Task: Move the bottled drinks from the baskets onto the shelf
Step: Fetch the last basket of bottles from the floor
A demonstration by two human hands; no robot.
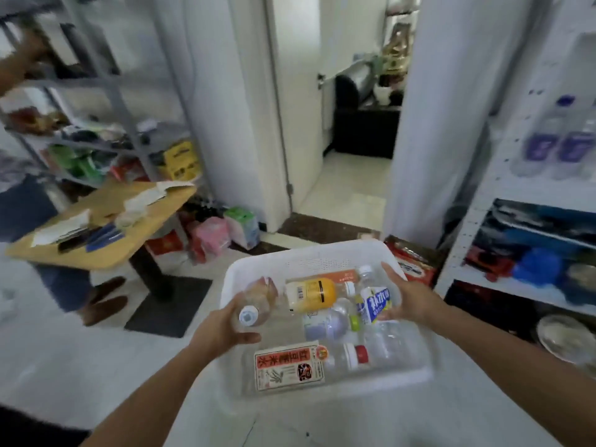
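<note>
Basket (309, 256): on the floor before us, bottles (311, 295) lying in it.
Shelf (516, 188): on our right.
Table (154, 217): behind, on our left.

White basket (322, 256), fine dot pattern on its far wall. Inside, my left hand (222, 327) grips the clear bottle (258, 301): pink label, pale blue-white cap. My right hand (409, 301) grips the blue-label bottle (375, 303): white and blue print, white cap. Between them, orange juice bottle (311, 295), cream label, black barcode. Near wall: red-label bottle (288, 366), cream panel, black characters. Left of basket, tan table (145, 227).
</note>
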